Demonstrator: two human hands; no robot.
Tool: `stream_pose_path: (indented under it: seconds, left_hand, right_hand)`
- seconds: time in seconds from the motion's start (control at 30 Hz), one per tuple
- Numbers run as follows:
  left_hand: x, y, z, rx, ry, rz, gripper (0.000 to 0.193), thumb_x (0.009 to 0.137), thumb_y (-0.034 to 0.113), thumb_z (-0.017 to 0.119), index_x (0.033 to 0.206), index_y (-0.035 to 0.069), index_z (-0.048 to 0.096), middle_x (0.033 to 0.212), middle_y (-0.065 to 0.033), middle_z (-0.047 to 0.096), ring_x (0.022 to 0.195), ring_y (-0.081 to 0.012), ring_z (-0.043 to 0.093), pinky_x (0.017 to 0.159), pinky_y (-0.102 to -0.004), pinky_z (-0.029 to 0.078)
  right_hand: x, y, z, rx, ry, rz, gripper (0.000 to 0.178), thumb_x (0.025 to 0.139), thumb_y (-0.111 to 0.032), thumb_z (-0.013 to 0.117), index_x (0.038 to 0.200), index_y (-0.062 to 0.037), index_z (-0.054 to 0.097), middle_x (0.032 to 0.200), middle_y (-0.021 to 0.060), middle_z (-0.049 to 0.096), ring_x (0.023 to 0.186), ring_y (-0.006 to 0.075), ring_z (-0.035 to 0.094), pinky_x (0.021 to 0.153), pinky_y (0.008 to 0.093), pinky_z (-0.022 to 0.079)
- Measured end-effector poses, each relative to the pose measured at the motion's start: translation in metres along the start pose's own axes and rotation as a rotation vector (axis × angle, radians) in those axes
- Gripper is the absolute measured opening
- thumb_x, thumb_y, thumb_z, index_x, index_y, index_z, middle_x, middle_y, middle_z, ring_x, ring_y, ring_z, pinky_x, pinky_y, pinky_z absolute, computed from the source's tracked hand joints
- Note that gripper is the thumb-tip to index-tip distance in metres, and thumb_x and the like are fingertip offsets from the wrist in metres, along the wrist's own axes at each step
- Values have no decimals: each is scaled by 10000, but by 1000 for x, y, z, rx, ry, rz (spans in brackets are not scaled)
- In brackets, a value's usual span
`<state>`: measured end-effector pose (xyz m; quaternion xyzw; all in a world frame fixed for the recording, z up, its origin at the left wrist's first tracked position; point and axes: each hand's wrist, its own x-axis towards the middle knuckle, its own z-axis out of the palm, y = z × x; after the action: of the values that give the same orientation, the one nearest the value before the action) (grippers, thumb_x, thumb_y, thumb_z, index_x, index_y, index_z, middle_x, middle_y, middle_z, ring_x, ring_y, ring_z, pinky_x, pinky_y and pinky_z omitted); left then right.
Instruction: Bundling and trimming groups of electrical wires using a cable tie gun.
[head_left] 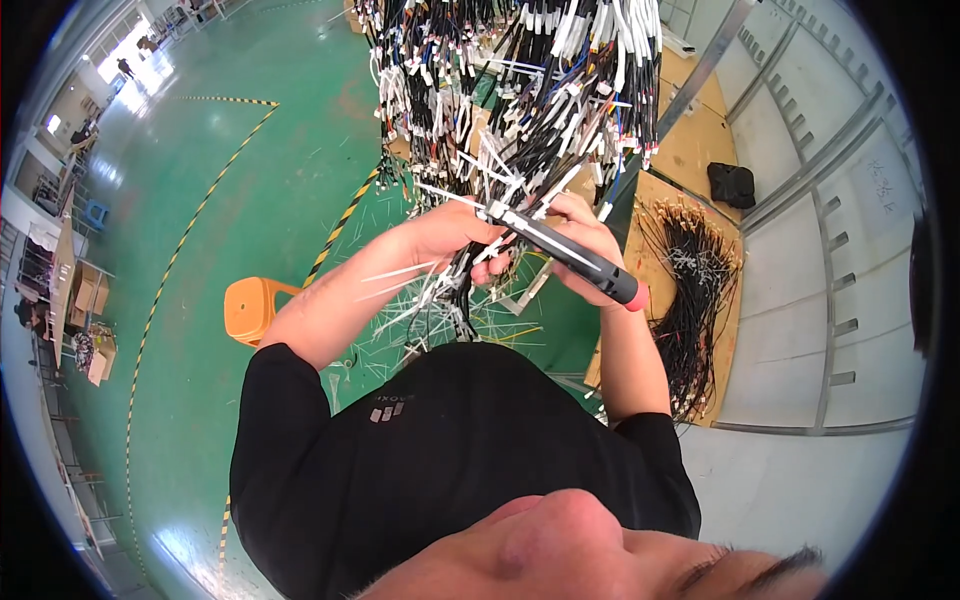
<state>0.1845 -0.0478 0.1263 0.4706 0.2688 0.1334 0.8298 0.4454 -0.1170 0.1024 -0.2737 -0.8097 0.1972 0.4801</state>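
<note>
In front of my chest, my left hand [457, 232] is closed around a bundle of black cables [462, 270] with white connectors and ties. My right hand [588, 240] grips a black cable tie gun [570, 246], a long tool with a red knob at its rear end. The gun slants across the bundle, and its nose lies by the cables close to my left fingers. Several white cable ties [452, 196] stick out around the nose. Beyond my hands hangs a thick mass of black cables with white sleeves [590, 75]. The gun's body covers part of my right fingers.
Loose white ties litter the green floor [230, 190] below my hands. An orange stool [250, 310] stands at left. On the right, a wooden board [640, 225] bears another pile of black cables [700, 280], with a black pouch [731, 185] farther back and a metal post [705, 75] beside it.
</note>
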Motion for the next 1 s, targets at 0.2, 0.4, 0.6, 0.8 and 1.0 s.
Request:
stream_pose_path:
  seconds: [0.2,0.4,0.6,0.8,1.0]
  left_hand:
    - [0,-9,-10,-52,-171,132,258,1032,154,648,1210,-33,662,957,-170,736,621,-181,689,542,-330,590]
    - [-14,-5,13,306,69,276,281,854,61,844,1066,-14,675,854,-71,694,643,-141,666,571,-292,544]
    - [-13,-8,11,402,273,345,156,1003,124,729,1029,-28,711,833,-78,741,712,-127,732,616,-261,596]
    - [-17,-2,-4,242,169,307,228,994,205,751,1065,16,645,825,-49,673,602,-93,610,528,-244,499]
    - [-20,5,-15,88,-7,248,429,981,288,793,1236,-3,607,785,-32,584,573,-82,493,529,-237,404]
  right_hand:
    - [18,-25,-25,-260,-109,-47,253,804,-140,792,1051,-93,764,1208,107,625,1221,402,537,1121,504,397]
    - [20,-37,-29,-65,-94,34,358,713,-49,716,1071,-57,732,1137,99,646,1140,362,578,1082,478,417]
    - [-5,-30,-23,389,-102,161,454,719,-52,694,1166,18,729,1220,152,696,1183,329,637,1087,464,469]
    - [-63,-32,-26,884,27,185,375,821,-87,751,1144,100,711,1209,230,736,1148,380,704,1053,465,512]
    - [-89,-34,-32,-78,337,258,351,920,-84,708,1245,46,674,1238,201,710,1174,327,683,1036,410,518]
